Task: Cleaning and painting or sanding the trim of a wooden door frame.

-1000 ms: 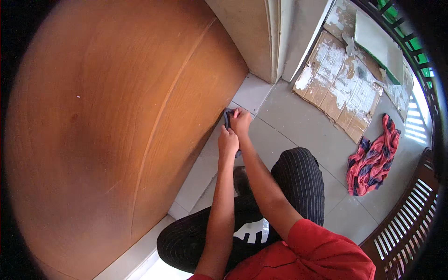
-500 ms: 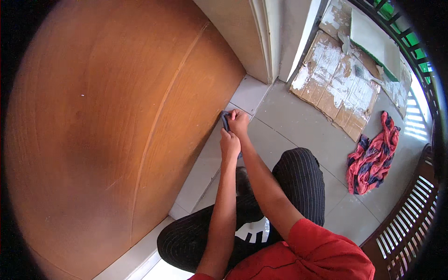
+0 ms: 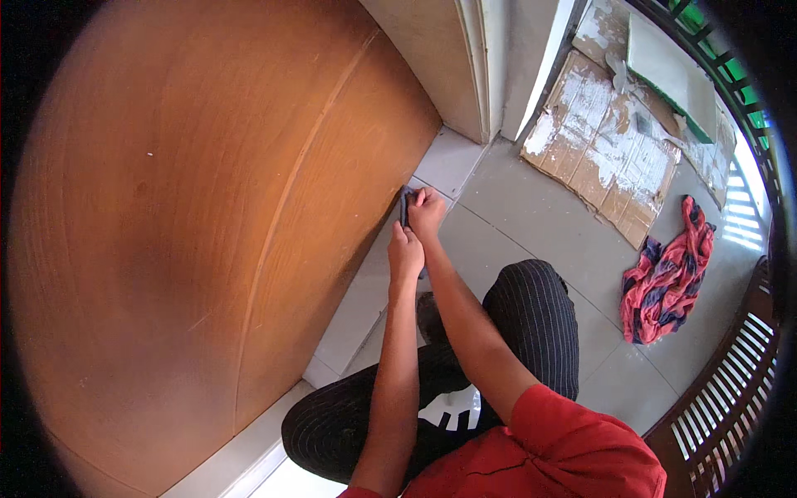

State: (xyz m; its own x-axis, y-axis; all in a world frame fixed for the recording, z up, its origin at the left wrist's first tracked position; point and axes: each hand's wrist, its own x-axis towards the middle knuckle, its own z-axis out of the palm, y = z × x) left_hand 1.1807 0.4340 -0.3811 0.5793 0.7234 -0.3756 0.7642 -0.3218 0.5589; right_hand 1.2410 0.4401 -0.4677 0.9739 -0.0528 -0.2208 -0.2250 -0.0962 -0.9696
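Both my hands grip a dark grey-blue cloth (image 3: 404,207) at the edge of a brown wooden door (image 3: 191,207). My left hand (image 3: 405,253) is closed around the nearer part of the cloth. Just beyond it, my right hand (image 3: 427,214) is closed on the farther part, its wrist close to the left hand's fingers. The cloth's upper end meets the door's edge, low over pale floor tiles (image 3: 440,162). A bit of the cloth shows beneath my left wrist; the rest is hidden by my hands.
Flattened cardboard (image 3: 594,137) with white smears lies beyond the door frame (image 3: 477,75), with a pale board (image 3: 672,70) on it. A red-and-navy crumpled cloth (image 3: 668,274) lies on grey tiles to the right. A slatted brown wooden piece (image 3: 718,394) stands at lower right.
My hands and the cloth have shifted slightly along the door's edge, away from me. Both hands keep their grip; the view has shifted a little.
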